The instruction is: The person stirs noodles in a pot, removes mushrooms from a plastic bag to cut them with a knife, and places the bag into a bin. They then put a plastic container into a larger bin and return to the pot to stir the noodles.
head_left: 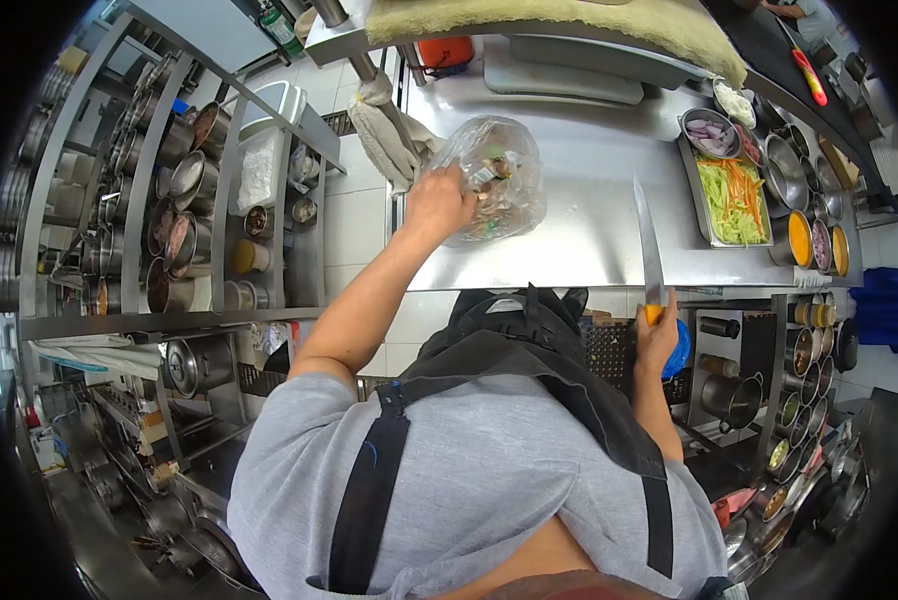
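Note:
My left hand [439, 207] grips the left edge of a clear plastic bag [522, 150], fingers closed on the film. The bag sits on the steel worktop [579, 200] and holds mixed brown, green and orange bits, too jumbled to name. In my right hand [656, 342], by the front edge of the worktop, is a large kitchen knife [650, 240] held by its orange-yellow handle. Its long blade points away from me, over the steel surface. Something blue [680, 352] shows just beside my right hand; its kind is unclear.
A tray of sliced green and orange vegetables [734, 200] stands at the right, beside a bowl of cut onion [710, 134]. A cloth [381, 140] hangs by the worktop's left post. Pot-filled shelves [184, 190] stand left. Another person [804, 15] is at the far right.

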Tool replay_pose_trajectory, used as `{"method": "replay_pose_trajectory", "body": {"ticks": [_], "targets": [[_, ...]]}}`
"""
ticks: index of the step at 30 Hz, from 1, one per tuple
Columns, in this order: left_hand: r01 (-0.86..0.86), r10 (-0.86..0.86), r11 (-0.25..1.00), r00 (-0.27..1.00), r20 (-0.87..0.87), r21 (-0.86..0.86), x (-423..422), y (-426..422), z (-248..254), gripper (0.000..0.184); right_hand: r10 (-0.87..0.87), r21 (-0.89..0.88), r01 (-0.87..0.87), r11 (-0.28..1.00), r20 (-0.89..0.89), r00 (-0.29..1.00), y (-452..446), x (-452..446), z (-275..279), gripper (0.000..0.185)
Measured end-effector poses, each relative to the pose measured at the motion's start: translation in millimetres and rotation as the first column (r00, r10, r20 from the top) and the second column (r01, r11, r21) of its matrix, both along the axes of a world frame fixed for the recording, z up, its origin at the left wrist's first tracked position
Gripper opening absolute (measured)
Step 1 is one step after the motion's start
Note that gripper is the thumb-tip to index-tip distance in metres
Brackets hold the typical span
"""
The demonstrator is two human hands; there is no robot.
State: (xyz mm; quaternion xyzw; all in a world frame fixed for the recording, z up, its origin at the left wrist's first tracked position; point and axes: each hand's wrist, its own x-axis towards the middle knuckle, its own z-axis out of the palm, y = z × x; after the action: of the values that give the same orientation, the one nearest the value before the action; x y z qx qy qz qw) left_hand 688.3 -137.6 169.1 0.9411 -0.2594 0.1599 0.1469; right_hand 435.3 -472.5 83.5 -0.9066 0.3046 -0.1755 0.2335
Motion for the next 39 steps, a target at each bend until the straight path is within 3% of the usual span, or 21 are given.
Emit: {"method": "replay_pose_trajectory", "body": {"ticks": [2,6,8,9,11,12,14,16,18,20,22,25,26,28,29,30,31,32,34,35,39], "targets": [[-0.119,0.098,0.989,0.971,-0.217,-0.086,11,0,0,0.025,-0.029,0.012,0.03,0.999,-0.03,0.999,4,28,4,0.068],[-0.138,0.121,0.989,0.963,-0.24,-0.057,32,20,-15,0.02,0.007,-0.018,-0.008,1.0,-0.044,0.999,-1,77,-21,0.063],[-0.176,-0.014,0.887,0.914,-0.406,-0.427,37,27,-8,0.012,0.054,-0.02,-0.055,0.998,-0.038,0.998,-4,96,-29,0.063],[-0.173,-0.012,0.891,0.915,-0.403,-0.42,33,27,4,0.012,0.07,0.05,-0.067,0.997,-0.068,0.995,-4,104,-24,0.06],[-0.159,-0.22,0.668,0.891,-0.396,-0.727,23,30,34,0.009,0.101,0.052,-0.098,0.994,-0.057,0.993,-9,118,-31,0.059],[-0.162,-0.211,0.671,0.894,-0.396,-0.723,21,30,53,0.009,0.134,0.044,-0.132,0.99,-0.048,0.99,-12,123,-34,0.058],[-0.033,-0.185,0.66,0.961,-0.205,-0.751,17,36,85,0.009,0.187,0.016,-0.187,0.982,-0.047,0.981,-19,129,-36,0.051],[-0.103,-0.141,0.653,0.957,-0.254,-0.75,29,46,87,0.011,0.224,-0.004,-0.224,0.975,-0.047,0.974,-25,133,-40,0.045],[0.042,-0.22,0.679,0.964,-0.148,-0.733,34,38,97,0.01,0.213,0.01,-0.213,0.977,-0.077,0.974,-21,139,-27,0.043],[0.065,-0.265,0.66,0.952,-0.151,-0.749,23,30,107,0.01,0.172,-0.111,-0.161,0.981,0.09,0.981,-14,132,-13,0.044],[0.066,-0.42,0.405,0.9,-0.121,-0.912,16,23,122,0.009,0.303,-0.037,-0.303,0.952,0.256,0.918,10,136,39,0.046],[0.107,-0.541,0.242,0.84,-0.043,-0.964,4,9,143,0.009,0.428,0.106,-0.524,0.845,0.452,0.783,47,141,109,0.06],[0.151,-0.605,0.167,0.796,0.019,-0.974,0,1,147,0.009,0.418,0.108,-0.511,0.853,0.446,0.791,60,138,129,0.06],[0.137,-0.655,0.168,0.756,-0.007,-0.976,-15,-22,145,0.009,0.417,0.311,-0.784,0.537,0.711,0.567,85,136,158,0.083],[0.127,-0.693,0.175,0.72,-0.03,-0.976,-26,-36,142,0.01,0.328,0.428,-0.823,0.375,0.769,0.549,95,133,158,0.095],[0.055,-0.641,0.282,0.754,-0.145,-0.958,-37,-51,129,0.014,0.228,0.51,-0.838,0.191,0.808,0.544,103,127,158,0.107],[0.133,-0.614,0.328,0.782,-0.104,-0.935,-35,-65,106,0.013,0.071,0.598,-0.8,0.051,0.797,0.6,109,118,165,0.1],[0.131,-0.621,0.318,0.777,-0.102,-0.939,-32,-72,93,0.013,0.075,0.601,-0.797,0.063,0.793,0.604,103,117,161,0.1],[0.253,-0.367,0.652,0.93,-0.005,-0.714,-33,-84,70,0.009,0.049,0.743,-0.641,0.194,0.645,0.763,90,107,145,0.081],[0.25,-0.343,0.644,0.939,0.019,-0.723,-36,-89,67,0.01,0.018,0.782,-0.589,0.205,0.599,0.801,92,101,148,0.069],[0.146,-0.353,0.659,0.926,-0.132,-0.738,-28,-93,73,0.014,-0.093,0.779,-0.602,0.174,0.622,0.777,87,86,125,0.07]]}}
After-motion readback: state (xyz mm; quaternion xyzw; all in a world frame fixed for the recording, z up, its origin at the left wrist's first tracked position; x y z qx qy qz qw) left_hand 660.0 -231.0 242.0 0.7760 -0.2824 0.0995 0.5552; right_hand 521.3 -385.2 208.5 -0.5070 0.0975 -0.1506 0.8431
